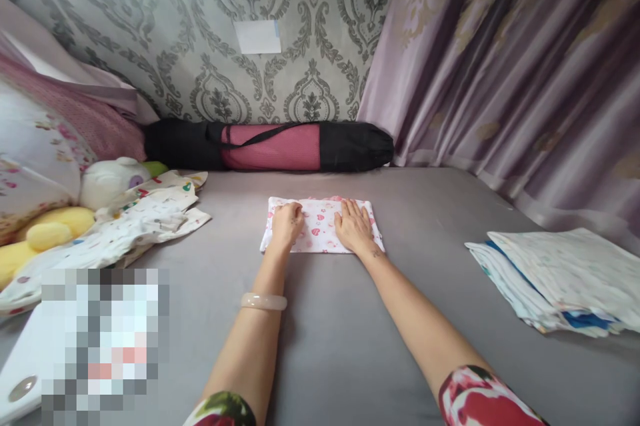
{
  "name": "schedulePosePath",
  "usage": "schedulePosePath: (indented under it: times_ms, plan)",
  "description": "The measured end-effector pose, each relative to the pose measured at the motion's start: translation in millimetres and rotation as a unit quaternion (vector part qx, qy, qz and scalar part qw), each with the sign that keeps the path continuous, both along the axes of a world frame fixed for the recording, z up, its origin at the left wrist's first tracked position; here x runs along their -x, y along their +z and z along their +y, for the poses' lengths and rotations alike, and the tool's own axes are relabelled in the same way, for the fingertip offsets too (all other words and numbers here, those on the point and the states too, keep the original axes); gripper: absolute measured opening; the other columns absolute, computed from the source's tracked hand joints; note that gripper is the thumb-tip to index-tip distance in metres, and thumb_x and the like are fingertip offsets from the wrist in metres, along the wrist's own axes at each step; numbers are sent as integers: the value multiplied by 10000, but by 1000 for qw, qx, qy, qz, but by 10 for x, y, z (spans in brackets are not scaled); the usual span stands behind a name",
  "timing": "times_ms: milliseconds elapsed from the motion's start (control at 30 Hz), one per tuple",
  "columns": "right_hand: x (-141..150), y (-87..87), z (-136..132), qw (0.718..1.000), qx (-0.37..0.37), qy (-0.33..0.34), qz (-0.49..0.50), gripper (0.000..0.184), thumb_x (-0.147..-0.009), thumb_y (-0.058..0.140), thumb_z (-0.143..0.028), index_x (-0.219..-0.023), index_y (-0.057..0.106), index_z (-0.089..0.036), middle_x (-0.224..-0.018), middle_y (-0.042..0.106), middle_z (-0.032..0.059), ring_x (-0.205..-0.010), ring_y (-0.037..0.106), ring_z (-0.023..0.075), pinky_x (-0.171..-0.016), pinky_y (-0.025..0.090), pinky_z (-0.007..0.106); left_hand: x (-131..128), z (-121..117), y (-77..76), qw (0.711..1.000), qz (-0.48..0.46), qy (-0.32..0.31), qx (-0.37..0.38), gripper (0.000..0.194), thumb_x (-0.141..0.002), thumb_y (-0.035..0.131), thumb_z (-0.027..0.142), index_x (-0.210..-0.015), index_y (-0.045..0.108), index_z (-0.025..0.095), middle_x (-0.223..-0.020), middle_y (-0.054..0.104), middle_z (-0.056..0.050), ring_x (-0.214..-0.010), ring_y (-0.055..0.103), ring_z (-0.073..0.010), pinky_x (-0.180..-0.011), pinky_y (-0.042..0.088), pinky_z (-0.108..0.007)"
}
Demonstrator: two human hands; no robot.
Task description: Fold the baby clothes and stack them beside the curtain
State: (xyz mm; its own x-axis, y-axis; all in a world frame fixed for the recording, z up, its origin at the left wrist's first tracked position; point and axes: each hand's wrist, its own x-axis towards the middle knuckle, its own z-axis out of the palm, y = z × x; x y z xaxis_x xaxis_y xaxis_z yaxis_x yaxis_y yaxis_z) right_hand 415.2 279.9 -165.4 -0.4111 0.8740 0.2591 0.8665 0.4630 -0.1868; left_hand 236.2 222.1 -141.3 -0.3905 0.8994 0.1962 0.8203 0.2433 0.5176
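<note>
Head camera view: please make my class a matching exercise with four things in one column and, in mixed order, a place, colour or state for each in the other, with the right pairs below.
Things
1. Long bag
2. Heart-print cloth
3. Stack of folded cloths
4. Bangle

Descriptions
A. Lies under the left hand and the right hand
B. Pale, worn around the left forearm
C. At the far right, with blue showing between its layers
D. Black and pink, lying along the patterned wall

Right pairs: 1-D, 2-A, 3-C, 4-B
</note>
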Motion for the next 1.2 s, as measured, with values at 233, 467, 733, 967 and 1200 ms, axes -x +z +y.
schedulePosePath:
  times_ms: [233, 467, 733, 967, 1200]
  plan:
    - [-131, 54, 24, 1000, -4, 29, 3, 497, -994, 271, -306, -1415, 449, -111, -1511, 398, 119, -1415, 304, 219, -1167, 159, 391, -6, -5, 14, 1000, 13, -16, -10, 307, -854, 416, 137, -915, 716, 168, -984, 730, -93, -1004, 622, -231, -922, 432, -321]
    - [-356, 89, 92, 1000, 4, -13, -26, 521, -996, 247, -319, -1440, 409, -99, -1526, 369, 131, -1418, 294, 246, -1157, 197, 410, -20, -2, -104, 994, 72, -79, -34, 302, -896, 415, 194, -1080, 655, 195, -1142, 685, -83, -1111, 578, -235, -1005, 414, -369]
    - [-289, 82, 119, 998, 31, -47, -21, 560, -985, 261, -342, -1446, 384, -50, -1527, 355, 158, -1420, 269, 259, -1134, 219, 384, -195, -12, -184, 984, 159, -38, 67, 474, -978, 298, 361, -1403, 443, 211, -1518, 392, -92, -1413, 301, -299, -1151, 224, -488]
    - [-287, 94, 241, 997, 44, -60, -10, 542, -969, 284, -310, -1419, 415, -37, -1493, 407, 167, -1381, 324, 281, -1114, 242, 384, -80, 52, -75, 978, 182, -48, 93, 446, -969, 289, 288, -1360, 480, 191, -1420, 511, -118, -1306, 435, -302, -1060, 345, -488]
    - [-322, 117, 354, 998, 25, -53, 12, 437, -970, 294, -265, -1277, 551, -89, -1295, 578, 182, -1197, 497, 283, -1017, 328, 373, 432, 505, 282, 963, 133, -142, 186, 285, -744, 604, 187, -1009, 696, 234, -1098, 718, -76, -962, 659, -222, -863, 483, -295]
